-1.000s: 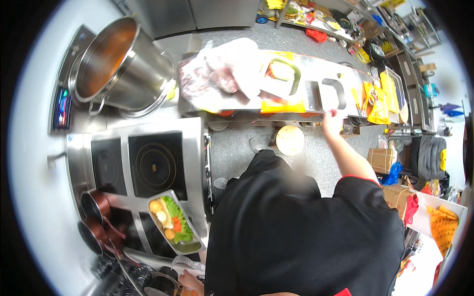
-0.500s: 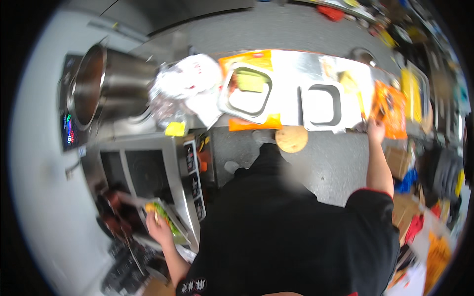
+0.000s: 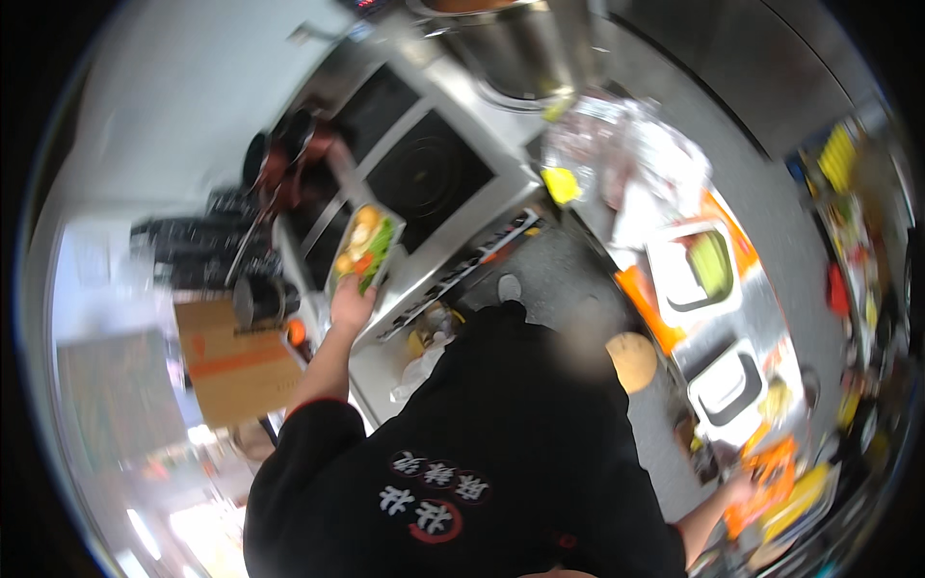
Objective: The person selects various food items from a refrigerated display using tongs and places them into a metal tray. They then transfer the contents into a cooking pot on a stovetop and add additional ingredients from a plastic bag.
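Note:
My left hand (image 3: 354, 304) is closed on the near end of a narrow metal tray of vegetables (image 3: 364, 252), with green leaves, orange pieces and pale round pieces in it. The tray is over the front corner of the cooktop (image 3: 424, 173); whether it rests there I cannot tell. Far to the right, my right hand (image 3: 738, 487) grips the edge of a crinkled orange plastic bag (image 3: 773, 472), blurred by motion. Beside that bag, on the steel worktop, sit a white metal pan (image 3: 729, 395) and another pan (image 3: 694, 294) with a pale green block in it.
A tall steel pot (image 3: 520, 53) stands behind the cooktop. White plastic bags (image 3: 665, 159) and a yellow sponge-like piece (image 3: 560, 185) lie at the worktop's left end. A round wooden board (image 3: 632, 362) is by the worktop's near edge. A cardboard box (image 3: 231, 361) stands at left.
My view and body have turned left, so the cooktop comes nearer the middle and the worktop swings to the right. Both hands keep to the tray and the orange bag.

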Demonstrator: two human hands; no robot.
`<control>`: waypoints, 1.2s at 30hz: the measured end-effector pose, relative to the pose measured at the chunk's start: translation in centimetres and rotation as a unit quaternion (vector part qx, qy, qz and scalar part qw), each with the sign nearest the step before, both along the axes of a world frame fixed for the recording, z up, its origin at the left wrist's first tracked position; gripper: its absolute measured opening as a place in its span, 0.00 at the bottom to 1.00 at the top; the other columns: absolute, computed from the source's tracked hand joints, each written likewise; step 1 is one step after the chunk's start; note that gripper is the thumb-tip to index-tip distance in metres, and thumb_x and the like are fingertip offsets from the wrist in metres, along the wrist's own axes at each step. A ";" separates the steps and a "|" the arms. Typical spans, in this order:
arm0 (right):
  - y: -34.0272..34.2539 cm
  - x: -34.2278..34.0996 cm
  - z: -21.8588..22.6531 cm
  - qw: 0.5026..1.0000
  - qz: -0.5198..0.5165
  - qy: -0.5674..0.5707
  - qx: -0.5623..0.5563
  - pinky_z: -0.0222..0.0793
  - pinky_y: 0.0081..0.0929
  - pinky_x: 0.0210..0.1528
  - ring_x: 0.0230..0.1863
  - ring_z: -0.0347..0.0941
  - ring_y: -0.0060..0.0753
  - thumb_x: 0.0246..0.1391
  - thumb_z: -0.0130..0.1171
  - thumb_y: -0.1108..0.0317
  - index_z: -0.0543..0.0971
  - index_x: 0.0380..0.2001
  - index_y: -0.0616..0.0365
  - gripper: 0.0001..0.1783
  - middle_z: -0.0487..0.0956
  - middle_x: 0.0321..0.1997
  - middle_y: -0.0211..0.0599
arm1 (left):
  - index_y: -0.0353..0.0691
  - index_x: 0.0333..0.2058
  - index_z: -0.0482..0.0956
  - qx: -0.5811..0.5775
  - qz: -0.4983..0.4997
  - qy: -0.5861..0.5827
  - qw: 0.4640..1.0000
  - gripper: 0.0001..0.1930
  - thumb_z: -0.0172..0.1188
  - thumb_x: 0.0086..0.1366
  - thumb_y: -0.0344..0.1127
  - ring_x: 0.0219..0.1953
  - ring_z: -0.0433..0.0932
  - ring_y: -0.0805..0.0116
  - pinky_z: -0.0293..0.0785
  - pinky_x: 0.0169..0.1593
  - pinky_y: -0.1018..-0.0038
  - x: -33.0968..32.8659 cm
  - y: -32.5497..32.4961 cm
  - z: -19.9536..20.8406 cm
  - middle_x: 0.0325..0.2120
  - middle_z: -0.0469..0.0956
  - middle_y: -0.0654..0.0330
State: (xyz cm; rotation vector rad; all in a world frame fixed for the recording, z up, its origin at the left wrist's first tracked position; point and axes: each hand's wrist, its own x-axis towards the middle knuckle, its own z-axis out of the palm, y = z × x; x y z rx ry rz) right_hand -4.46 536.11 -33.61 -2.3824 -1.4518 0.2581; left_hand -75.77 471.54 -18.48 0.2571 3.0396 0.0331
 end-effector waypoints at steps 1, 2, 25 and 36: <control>-0.2 -1.2 0.8 0.996 -0.020 0.020 0.080 0.77 0.40 0.44 0.42 0.82 0.45 0.57 0.60 0.62 0.83 0.42 0.63 0.16 0.85 0.42 0.45 | 0.35 0.47 0.78 -0.002 0.052 0.002 0.999 0.20 0.62 0.60 0.42 0.52 0.74 0.45 0.71 0.57 0.59 0.3 -2.1 -0.3 0.49 0.75 0.45; -0.3 -2.5 1.5 0.988 -0.004 -0.006 0.154 0.77 0.39 0.43 0.42 0.81 0.45 0.59 0.57 0.67 0.81 0.42 0.63 0.13 0.84 0.42 0.46 | 0.34 0.47 0.78 0.000 0.098 0.006 0.995 0.22 0.62 0.59 0.42 0.53 0.75 0.45 0.71 0.57 0.59 0.8 -4.2 -0.4 0.49 0.76 0.44; -58.9 -95.4 19.0 0.304 0.802 0.399 -0.323 0.68 0.21 0.51 0.47 0.71 0.20 0.59 0.60 0.75 0.74 0.51 0.60 0.17 0.75 0.47 0.29 | 0.34 0.39 0.83 0.392 0.478 -0.224 0.753 0.25 0.63 0.53 0.53 0.44 0.83 0.50 0.78 0.48 0.60 -5.4 -25.6 -15.7 0.39 0.83 0.43; -86.8 -133.5 11.9 0.393 0.635 0.201 -0.635 0.70 0.28 0.38 0.36 0.75 0.28 0.53 0.69 0.50 0.77 0.44 0.45 0.19 0.78 0.37 0.27 | 0.32 0.36 0.83 0.482 0.507 -0.120 0.704 0.17 0.54 0.51 0.34 0.46 0.80 0.43 0.75 0.50 0.56 -10.9 -23.2 -9.1 0.38 0.82 0.40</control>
